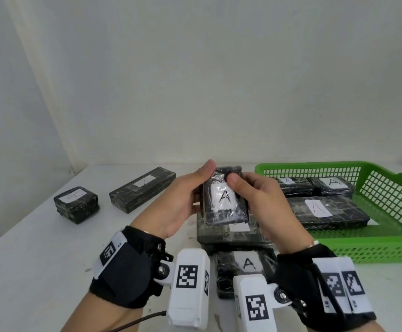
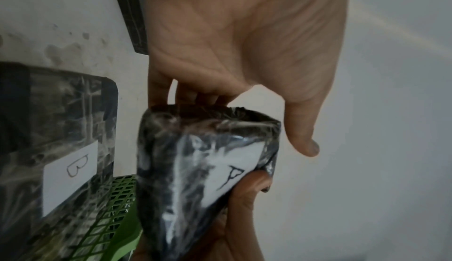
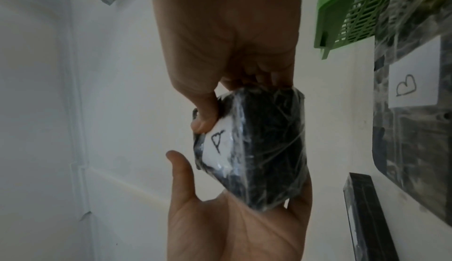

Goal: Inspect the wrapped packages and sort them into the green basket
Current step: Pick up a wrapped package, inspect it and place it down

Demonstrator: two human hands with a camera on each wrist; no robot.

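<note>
White worktop carries the green basket at right with three A-labelled wrapped packages inside, a flat B-labelled package just left of the basket, plus a long package and a small one well apart at left. Held package, black, film-wrapped, white "A" label facing up, is raised above the B package; left hand and right hand both grip it, fingers curled behind, right thumb on the label.

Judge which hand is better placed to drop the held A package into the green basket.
Right, probably. The right hand already pinches the held package, and the green basket lies on its side; the left hand would have to cross over.
</note>
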